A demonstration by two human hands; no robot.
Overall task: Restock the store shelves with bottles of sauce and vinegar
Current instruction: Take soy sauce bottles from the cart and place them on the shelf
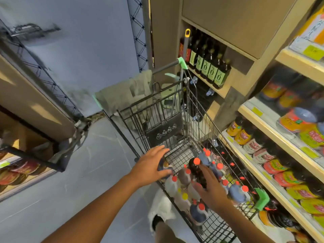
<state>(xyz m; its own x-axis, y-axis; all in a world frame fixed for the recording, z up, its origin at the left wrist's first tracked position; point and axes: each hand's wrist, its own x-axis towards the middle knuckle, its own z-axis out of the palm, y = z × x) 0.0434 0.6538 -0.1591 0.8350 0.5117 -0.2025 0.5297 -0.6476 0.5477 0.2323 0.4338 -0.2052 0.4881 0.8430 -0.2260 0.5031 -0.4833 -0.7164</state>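
My right grip (208, 187) hangs spread and released just above the dark bottle (197, 170) standing neck-up among the others low in the cart (198, 123), right of centre, nearer it than my left grip (152, 164), likewise spread, empty
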